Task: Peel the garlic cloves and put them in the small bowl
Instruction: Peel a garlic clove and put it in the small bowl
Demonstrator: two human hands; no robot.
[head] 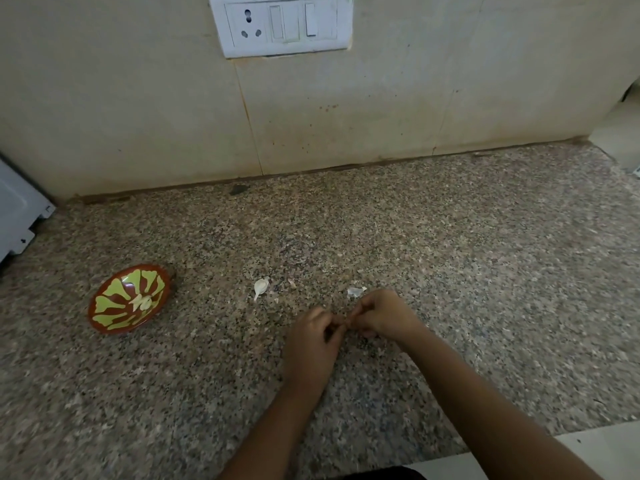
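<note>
Both the left hand (311,336) and right hand (379,315) are curled, pinching what seems a garlic clove hidden between their fingertips, so a slippery tug could flick it across the surface (450,271), well apart from the small bowl (104,318) holding peeled cloves (142,302).

Countertop (450,254) is reading as speckled granite, polished and smooth. Wall tiles (138,98) at 12 o'clock are looking matt, beige and spotted. Switch plate (280,24) there is showing as glossy white plastic. Small bowl (114,318) at 9 o'clock is shining, glazed-looking; the peeled cloves (142,302) inside are looking smooth and pale. Loose clove (260,287) at 11 o'clock is wearing dry, papery white skin. I am pinching a small piece (347,322) between left hand (311,336) and right hand (381,315); its finish is hiding from me.
</note>
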